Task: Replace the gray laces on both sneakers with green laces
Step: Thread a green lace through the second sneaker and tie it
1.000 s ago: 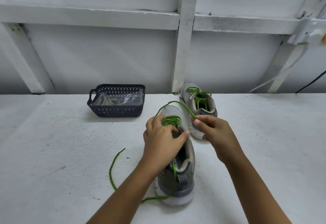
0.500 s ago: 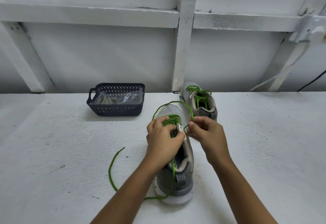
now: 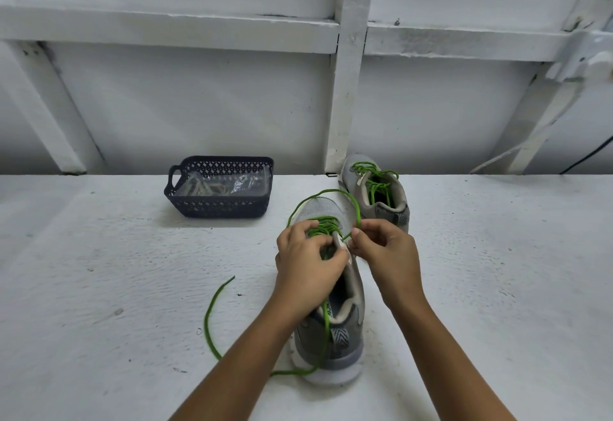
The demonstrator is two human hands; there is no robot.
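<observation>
Green lace (image 3: 357, 208) is pinched by right hand (image 3: 388, 254) fingers (image 3: 361, 234) while left hand (image 3: 305, 263) fingers (image 3: 326, 256) grip the near sneaker (image 3: 346, 337).

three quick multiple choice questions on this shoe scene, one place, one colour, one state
1. Where is the basket relative to the near sneaker?
A) behind it to the left B) right of it C) under it
2. What colour are the laces of the far sneaker?
A) gray B) green C) white
3. What is the right hand doing?
A) resting open B) pinching the green lace C) lifting a sneaker

Answers:
1 A, it stands farther back, leftward.
2 B, green crosses its eyelets.
3 B, its fingers close on the lace loop.
</observation>
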